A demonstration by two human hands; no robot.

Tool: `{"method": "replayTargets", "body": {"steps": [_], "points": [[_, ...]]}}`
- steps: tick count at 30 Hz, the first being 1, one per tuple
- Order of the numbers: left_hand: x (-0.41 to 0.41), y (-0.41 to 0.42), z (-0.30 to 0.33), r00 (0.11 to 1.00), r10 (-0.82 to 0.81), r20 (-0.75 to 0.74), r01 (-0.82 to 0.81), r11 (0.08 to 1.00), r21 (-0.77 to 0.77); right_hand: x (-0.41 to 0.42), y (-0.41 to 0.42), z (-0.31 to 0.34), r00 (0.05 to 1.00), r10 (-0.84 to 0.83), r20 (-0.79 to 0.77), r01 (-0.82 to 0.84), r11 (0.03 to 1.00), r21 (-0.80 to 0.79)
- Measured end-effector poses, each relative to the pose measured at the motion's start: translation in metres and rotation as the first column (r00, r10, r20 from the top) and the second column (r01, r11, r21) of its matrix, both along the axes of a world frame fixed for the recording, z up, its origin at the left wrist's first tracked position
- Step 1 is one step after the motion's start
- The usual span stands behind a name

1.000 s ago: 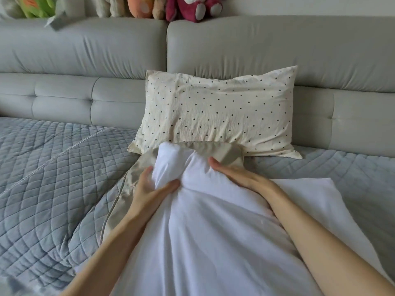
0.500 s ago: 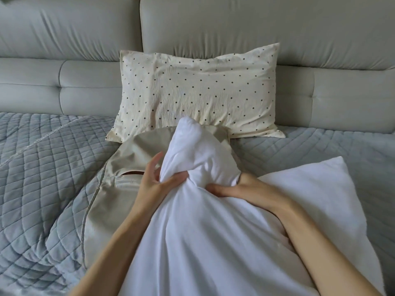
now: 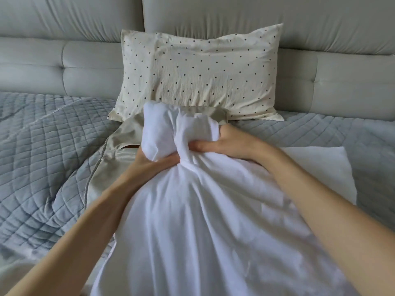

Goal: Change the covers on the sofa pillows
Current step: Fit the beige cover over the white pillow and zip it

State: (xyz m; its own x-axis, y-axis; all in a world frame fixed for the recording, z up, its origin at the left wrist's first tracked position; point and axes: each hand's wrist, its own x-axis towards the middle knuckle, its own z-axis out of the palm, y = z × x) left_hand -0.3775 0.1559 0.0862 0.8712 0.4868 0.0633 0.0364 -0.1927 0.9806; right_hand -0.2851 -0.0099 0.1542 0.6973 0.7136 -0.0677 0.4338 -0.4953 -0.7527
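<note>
A bare white pillow [image 3: 203, 221] lies lengthwise in front of me on the sofa seat, its far end bunched into a knot. My left hand [image 3: 154, 165] grips that bunched end from the left. My right hand [image 3: 224, 144] grips it from the right, thumb pressed into the fabric. Under and left of the pillow lies a beige satin cover [image 3: 111, 165] with a piped edge and an open slit near my left hand. A cream pillow with dark polka dots [image 3: 201, 75] leans against the sofa back just beyond.
A grey-blue quilted throw [image 3: 42, 163] covers the seat on both sides, rumpled at the left. The padded grey sofa back [image 3: 320, 50] rises behind. A second white corner [image 3: 320, 167] shows at the right, under my right arm.
Both hands have closed tighter round the white pillow's far end, squeezing it into a narrow bunch. The view has tilted down, so the toys on the sofa back have left the frame.
</note>
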Motion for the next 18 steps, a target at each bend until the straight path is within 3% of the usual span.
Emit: {"method": "replayTargets", "body": {"steps": [3,5,7,12,15,18], "points": [[-0.004,0.002,0.002,0.998,0.052,0.028,-0.051,0.998,-0.027,0.018,0.017,0.01,0.999,0.009,0.052,0.0,0.987,-0.161],[-0.001,0.007,0.007,0.99,0.1,0.097,-0.097,0.994,-0.042,0.024,0.025,0.007,0.999,0.02,-0.028,-0.024,0.985,-0.172],[0.007,0.016,0.015,0.972,0.111,0.205,-0.113,0.994,-0.005,0.026,0.036,0.009,0.982,0.063,-0.178,-0.073,0.996,-0.048],[0.042,0.035,0.054,0.913,0.146,0.38,-0.167,0.986,0.021,0.039,0.058,0.026,0.909,0.202,-0.365,-0.106,0.958,0.268],[0.06,0.039,0.051,0.953,0.023,0.303,-0.062,0.991,0.12,0.043,0.065,0.009,0.837,0.24,-0.491,-0.037,0.922,0.386],[0.062,0.039,0.024,0.969,-0.098,0.225,0.055,0.98,0.193,0.05,0.078,-0.019,0.81,0.173,-0.56,0.086,0.91,0.406]]}}
